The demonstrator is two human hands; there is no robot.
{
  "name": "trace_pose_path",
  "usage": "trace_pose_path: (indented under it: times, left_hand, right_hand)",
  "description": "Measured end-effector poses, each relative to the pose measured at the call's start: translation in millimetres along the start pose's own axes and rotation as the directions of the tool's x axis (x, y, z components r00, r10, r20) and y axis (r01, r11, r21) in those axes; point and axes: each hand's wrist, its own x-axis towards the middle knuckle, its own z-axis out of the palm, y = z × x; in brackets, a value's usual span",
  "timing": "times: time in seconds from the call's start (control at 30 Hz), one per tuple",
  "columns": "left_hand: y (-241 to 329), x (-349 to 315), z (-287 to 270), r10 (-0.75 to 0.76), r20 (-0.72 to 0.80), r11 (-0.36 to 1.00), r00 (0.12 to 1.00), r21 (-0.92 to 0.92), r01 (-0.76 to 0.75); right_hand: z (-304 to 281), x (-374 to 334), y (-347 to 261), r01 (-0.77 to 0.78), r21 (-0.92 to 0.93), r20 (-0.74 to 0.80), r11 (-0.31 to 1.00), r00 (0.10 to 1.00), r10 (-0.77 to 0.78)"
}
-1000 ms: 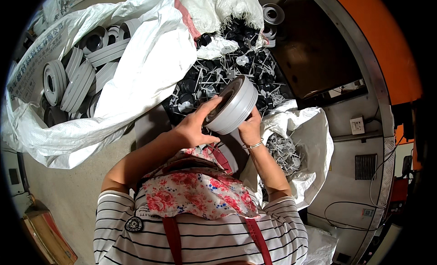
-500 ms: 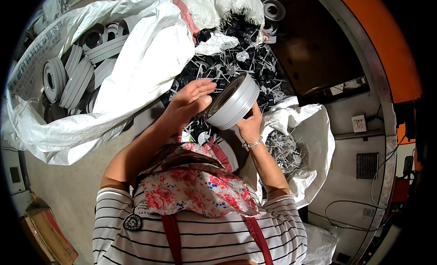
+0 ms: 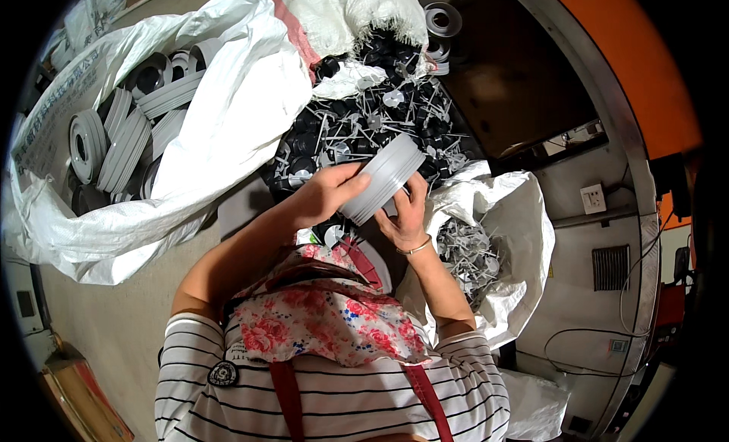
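In front of my chest a grey ridged plastic ring point(image 3: 384, 178) is held tilted, its outer side wall turned up toward me. My left hand point(image 3: 325, 197) grips its left edge, with the thumb against the rim and the other fingers partly hidden behind it. My right hand point(image 3: 407, 220) has bent fingers at the lower right edge of the same ring. Beyond the ring lies a heap of black plastic parts with grey stemmed discs point(image 3: 357, 127).
A large white woven sack point(image 3: 250, 100) at the left holds several grey ridged rings point(image 3: 125, 149). Another white sack point(image 3: 531, 237) at the right holds grey stemmed pieces point(image 3: 467, 252). More rings point(image 3: 443, 20) stand at the far side, near an orange machine panel point(image 3: 630, 62).
The ring has turned so its outer wall faces me and its opening no longer shows. My left hand has come from beside the ring onto its edge; my right fingers have shifted on it.
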Motion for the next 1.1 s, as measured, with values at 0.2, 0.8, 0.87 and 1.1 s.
trace_pose_path:
  times: [0.2,0.8,0.87,1.1]
  left_hand:
    - [-2.2,-9.7,1.8,0.032,0.108,0.998,0.994,0.049,-0.037]
    - [-38.6,-15.2,-21.5,0.164,0.173,0.965,0.971,0.175,-0.194]
    - [-35.1,-19.2,-16.2,0.303,0.140,0.916,0.943,0.230,-0.329]
    - [-27.7,-23.4,-9.4,0.281,0.042,0.950,0.959,0.131,-0.284]
  right_hand:
    - [-3.1,-8.2,1.1,-0.011,0.001,-0.044,1.000,0.999,0.011]
    - [5.8,-13.3,-5.9,0.096,-0.082,-0.112,0.992,0.988,-0.104]
    - [3.2,-9.6,-8.2,0.106,-0.073,-0.116,0.992,0.987,-0.114]
    - [5.3,-8.0,-5.0,0.318,-0.079,-0.082,0.945,0.943,-0.324]
